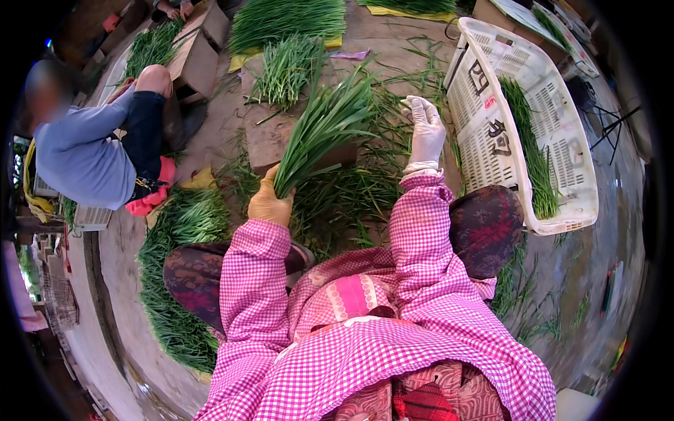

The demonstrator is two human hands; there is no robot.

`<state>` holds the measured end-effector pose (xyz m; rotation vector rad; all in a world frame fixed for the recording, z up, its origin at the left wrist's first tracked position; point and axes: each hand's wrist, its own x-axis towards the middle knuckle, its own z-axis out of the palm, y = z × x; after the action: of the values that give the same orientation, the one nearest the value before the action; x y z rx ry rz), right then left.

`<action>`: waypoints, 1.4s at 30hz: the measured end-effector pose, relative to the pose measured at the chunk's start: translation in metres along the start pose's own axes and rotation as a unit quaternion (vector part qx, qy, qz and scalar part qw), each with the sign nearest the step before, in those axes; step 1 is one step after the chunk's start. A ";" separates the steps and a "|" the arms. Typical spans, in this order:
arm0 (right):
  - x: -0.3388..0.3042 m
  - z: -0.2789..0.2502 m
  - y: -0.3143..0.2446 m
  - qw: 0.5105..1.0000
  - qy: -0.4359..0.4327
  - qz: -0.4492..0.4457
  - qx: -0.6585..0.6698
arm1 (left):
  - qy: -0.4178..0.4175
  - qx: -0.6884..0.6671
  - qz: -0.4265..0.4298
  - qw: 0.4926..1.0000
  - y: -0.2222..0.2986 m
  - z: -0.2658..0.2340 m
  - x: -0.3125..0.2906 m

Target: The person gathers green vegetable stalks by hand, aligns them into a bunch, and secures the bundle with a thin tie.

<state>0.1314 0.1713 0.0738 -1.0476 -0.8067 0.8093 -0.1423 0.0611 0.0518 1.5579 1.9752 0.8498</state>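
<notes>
In my gloved left hand (272, 202) is a loose bunch of green chives (326, 126), gripped near its lower end. The leaves fan up and to the right, above a low block (340, 156). My right hand (425, 130), in a white glove, is raised right of the bunch and apart from it. Its fingers are loosely bent, slightly apart, and no object shows in them. Beyond the held bunch, a smaller pile of chives (286, 70) lies on the block's far part. Loose leaves (358, 196) are strewn below and around my hands.
A white plastic crate (523, 151) with chives inside stands at right. More chives lie at left (179, 281) and on yellow sheeting (333, 42) at the far side. A co-worker in a blue top (84, 158) sits at left; another person's hands (175, 10) show at the top.
</notes>
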 end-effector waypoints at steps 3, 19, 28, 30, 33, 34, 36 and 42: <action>0.001 -0.001 0.006 0.985 -0.009 -0.075 -0.157 | -0.025 -0.007 0.007 1.000 0.004 -0.001 -0.002; 0.022 -0.047 -0.008 0.702 0.209 -0.307 -0.607 | -0.037 -0.216 0.008 0.976 -0.032 0.014 0.007; -0.010 0.003 -0.021 0.949 -0.142 0.109 -0.260 | -0.031 -0.038 0.041 0.998 -0.036 0.013 0.004; -0.013 0.007 -0.003 0.945 -0.148 0.079 -0.282 | -0.038 -0.010 0.047 0.998 -0.017 0.008 0.000; -0.015 0.012 0.003 0.910 -0.167 0.060 -0.374 | -0.040 -0.003 0.020 0.999 -0.013 0.006 -0.002; -0.016 0.013 0.004 0.911 -0.150 0.047 -0.382 | -0.037 -0.015 0.032 0.999 -0.021 0.009 -0.001; -0.017 0.013 0.006 0.909 -0.116 0.019 -0.399 | -0.033 -0.041 0.056 0.997 -0.032 0.013 0.003; -0.017 0.006 0.026 0.907 -0.012 -0.090 -0.412 | -0.047 -0.038 0.047 0.997 -0.017 0.015 -0.003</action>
<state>0.1139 0.1663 0.0485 -1.6724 -1.2965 0.3004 -0.1426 0.0582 0.0297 1.6282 1.7948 0.8608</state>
